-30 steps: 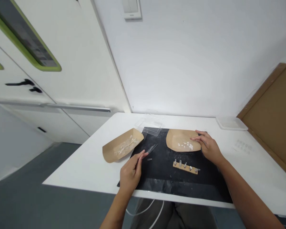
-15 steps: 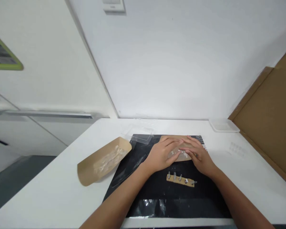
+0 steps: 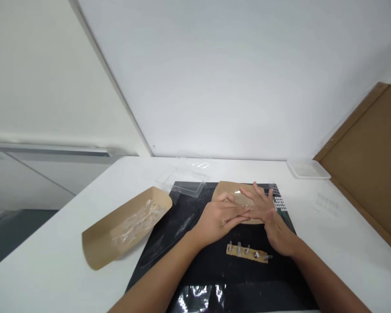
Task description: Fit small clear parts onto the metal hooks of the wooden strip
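Note:
My left hand (image 3: pixel 217 217) reaches in from the left with its fingers closed, and its fingertips press at the side of my right hand (image 3: pixel 263 211). Whether anything small is pinched there I cannot make out. My right hand is turned partly palm up with several fingers spread apart. Both hands hover over a brown paper tray (image 3: pixel 220 191) with a shiny inside, which they partly hide. In front of them, a cardboard strip (image 3: pixel 250 253) with several small clear tubes stuck in it lies on a black mat (image 3: pixel 211 271).
To the left, a larger brown paper tray (image 3: pixel 97 248) holds crumpled clear plastic bags (image 3: pixel 138 224). Behind it lies a clear plastic lid (image 3: pixel 185 180). A sheet of white dots (image 3: pixel 280 203) is at the mat's right edge. A clear container (image 3: pixel 308 170) and a cardboard panel (image 3: pixel 368 161) stand right.
My hands have come from side by side over the tray to touching. The right hand has turned and spread its fingers; the left has closed. The view has shifted slightly.

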Demonstrator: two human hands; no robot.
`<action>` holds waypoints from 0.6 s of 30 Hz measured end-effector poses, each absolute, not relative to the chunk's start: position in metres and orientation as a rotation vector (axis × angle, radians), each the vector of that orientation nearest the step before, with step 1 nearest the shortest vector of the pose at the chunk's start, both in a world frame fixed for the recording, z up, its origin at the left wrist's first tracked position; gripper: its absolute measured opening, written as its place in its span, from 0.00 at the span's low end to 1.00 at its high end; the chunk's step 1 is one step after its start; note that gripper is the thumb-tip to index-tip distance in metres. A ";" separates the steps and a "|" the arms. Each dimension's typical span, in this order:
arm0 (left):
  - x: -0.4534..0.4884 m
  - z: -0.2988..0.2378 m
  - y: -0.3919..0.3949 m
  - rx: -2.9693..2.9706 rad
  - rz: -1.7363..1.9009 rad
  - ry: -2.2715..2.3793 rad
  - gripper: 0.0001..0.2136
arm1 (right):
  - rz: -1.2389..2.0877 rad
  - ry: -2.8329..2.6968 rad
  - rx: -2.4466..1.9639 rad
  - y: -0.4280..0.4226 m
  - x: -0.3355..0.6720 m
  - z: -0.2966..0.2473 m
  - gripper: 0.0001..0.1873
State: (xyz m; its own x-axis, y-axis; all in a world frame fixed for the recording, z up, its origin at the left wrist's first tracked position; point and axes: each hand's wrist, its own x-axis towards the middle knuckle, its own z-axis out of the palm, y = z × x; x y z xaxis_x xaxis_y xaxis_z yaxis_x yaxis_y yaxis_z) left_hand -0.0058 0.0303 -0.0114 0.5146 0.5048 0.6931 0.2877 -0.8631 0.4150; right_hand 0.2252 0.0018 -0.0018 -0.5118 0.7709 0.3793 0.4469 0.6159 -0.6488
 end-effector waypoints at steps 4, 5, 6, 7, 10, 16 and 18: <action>-0.012 -0.012 0.030 2.490 1.139 0.612 0.15 | 0.671 -2.229 -0.918 0.001 0.235 0.001 0.45; -0.013 -0.011 0.029 2.486 1.124 0.611 0.16 | 0.687 -2.238 -0.908 0.001 0.237 0.002 0.46; -0.013 -0.010 0.028 2.485 1.114 0.611 0.18 | 0.706 -2.246 -0.897 0.001 0.239 0.002 0.47; -0.013 -0.009 0.026 2.489 1.108 0.609 0.19 | 0.728 -2.255 -0.884 0.002 0.241 0.003 0.49; -0.010 -0.007 0.024 2.498 1.117 0.594 0.20 | 0.786 -2.263 -0.861 0.006 0.245 0.002 0.53; -0.006 -0.009 0.030 2.493 1.321 0.575 0.17 | 0.680 -2.210 -0.840 0.012 0.238 0.001 0.50; -0.010 -0.008 0.031 2.538 1.308 0.567 0.18 | 0.658 -2.215 -0.840 0.011 0.235 0.004 0.47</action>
State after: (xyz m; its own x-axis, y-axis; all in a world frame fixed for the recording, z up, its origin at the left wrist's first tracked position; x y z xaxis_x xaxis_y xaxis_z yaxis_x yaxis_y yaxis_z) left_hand -0.0099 0.0309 -0.0077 0.5268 0.4381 0.7284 0.2324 -0.8985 0.3723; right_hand 0.2349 0.0107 0.0039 -0.5687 0.7155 0.4058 0.3777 0.6654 -0.6439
